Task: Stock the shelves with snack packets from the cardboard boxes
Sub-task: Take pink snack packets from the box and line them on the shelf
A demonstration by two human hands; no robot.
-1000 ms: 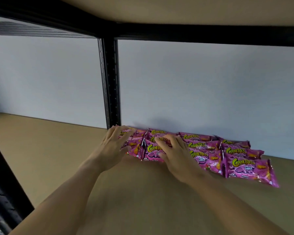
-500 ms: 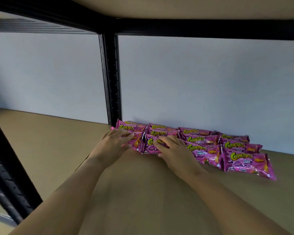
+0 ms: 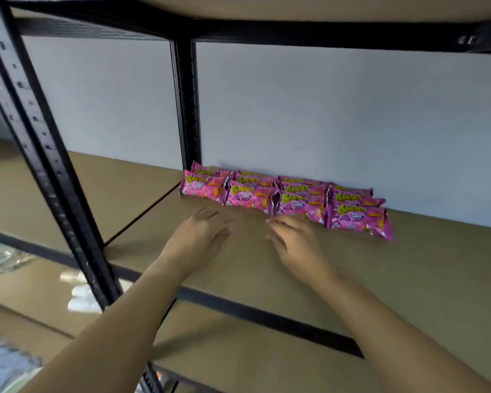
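1. Pink snack packets [image 3: 287,198] lie in overlapping rows at the far edge of the brown shelf [image 3: 408,265], against the wall.
2. Left hand [image 3: 199,239] and right hand [image 3: 298,245] hover just near of the packets, fingers straight and apart, holding nothing.

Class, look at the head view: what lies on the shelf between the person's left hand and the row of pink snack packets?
Nothing: in the head view only bare brown shelf board separates the left hand from the pink snack packets.

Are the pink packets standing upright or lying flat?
Lying flat: the pink packets overlap in rows on the shelf board, fronts facing up.
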